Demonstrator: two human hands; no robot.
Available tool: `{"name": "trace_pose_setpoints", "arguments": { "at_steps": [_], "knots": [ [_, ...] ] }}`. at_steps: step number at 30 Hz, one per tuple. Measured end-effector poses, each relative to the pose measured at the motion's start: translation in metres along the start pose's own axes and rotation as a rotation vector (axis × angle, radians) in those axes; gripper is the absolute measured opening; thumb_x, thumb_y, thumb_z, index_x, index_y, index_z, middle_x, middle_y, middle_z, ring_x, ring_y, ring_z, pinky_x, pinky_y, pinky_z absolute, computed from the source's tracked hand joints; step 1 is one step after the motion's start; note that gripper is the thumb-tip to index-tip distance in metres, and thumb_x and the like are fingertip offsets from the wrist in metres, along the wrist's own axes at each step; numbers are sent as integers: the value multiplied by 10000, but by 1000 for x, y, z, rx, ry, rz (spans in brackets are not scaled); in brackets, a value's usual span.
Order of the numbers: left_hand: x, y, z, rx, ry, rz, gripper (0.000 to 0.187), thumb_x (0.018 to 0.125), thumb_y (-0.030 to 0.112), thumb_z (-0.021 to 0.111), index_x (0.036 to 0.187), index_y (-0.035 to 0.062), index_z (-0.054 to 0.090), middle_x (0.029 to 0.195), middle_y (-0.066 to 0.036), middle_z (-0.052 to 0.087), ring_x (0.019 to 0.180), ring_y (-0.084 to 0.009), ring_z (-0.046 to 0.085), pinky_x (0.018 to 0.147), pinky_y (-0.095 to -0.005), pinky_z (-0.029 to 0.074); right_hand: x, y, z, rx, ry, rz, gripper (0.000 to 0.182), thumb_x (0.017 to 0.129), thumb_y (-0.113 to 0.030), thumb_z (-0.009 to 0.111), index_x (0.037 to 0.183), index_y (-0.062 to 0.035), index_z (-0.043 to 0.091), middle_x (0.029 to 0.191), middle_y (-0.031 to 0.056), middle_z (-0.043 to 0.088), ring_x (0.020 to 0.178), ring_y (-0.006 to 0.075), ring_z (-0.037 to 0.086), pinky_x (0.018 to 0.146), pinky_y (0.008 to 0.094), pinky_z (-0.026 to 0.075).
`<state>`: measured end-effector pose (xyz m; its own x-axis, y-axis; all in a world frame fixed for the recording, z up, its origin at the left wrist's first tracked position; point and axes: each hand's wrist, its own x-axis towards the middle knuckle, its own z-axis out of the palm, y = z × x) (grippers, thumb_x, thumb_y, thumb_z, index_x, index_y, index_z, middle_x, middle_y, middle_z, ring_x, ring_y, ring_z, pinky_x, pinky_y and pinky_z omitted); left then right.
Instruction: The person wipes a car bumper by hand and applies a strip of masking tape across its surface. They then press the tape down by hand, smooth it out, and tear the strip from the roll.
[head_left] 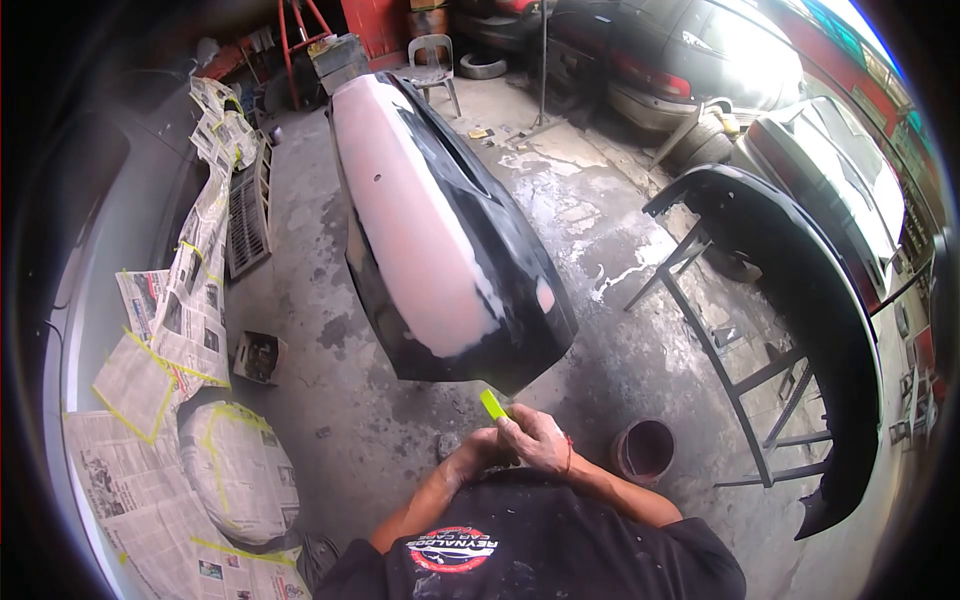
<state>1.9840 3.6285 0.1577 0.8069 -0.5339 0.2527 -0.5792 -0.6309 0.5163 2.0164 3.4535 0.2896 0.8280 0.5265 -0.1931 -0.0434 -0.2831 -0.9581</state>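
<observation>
My right hand (537, 440) is closed around what looks like a roll of yellow-green masking tape (493, 404), seen edge-on in front of my chest. Close beside it, my left hand (480, 452) has its fingers curled in; whatever they hold is hidden. Pale dust covers both hands, and a red string circles the right wrist. Just beyond them stands a black car body panel (530, 345) with a wide pink and white sanded patch (420, 220) along it. A gap separates the hands from its near edge.
Newspaper masking (150, 490) with yellow-green tape covers parts of the car at left. A small box (260, 358) sits on the floor. At right are a dark bucket (643, 450) and a black bumper (840, 370) on a metal stand (735, 385). A chair (432, 65) stands behind.
</observation>
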Motion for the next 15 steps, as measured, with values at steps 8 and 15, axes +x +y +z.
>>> {"name": "trace_pose_setpoints", "arguments": {
  "at_steps": [8, 15],
  "knots": [
    [22, 36, -71, -3, 442, -322, 457, 910, 122, 610, 1341, 21, 497, 1057, -186, 691, 902, -347, 698, 793, -433, 561, 1, 7, 2, 42, 2, 66, 358, 1016, -313, 528, 893, 14, 603, 712, 63, 624, 681, 134, 579, 643, 318, 469],
    [16, 25, -49, -47, 428, -340, 319, 914, 112, 597, 1218, 15, 588, 977, -181, 705, 863, -359, 700, 784, -422, 561, -2, -8, -3, -22, -52, 36, 414, 1010, -370, 504, 902, 15, 612, 705, 103, 647, 677, 192, 617, 669, 355, 484]
  ]
}}
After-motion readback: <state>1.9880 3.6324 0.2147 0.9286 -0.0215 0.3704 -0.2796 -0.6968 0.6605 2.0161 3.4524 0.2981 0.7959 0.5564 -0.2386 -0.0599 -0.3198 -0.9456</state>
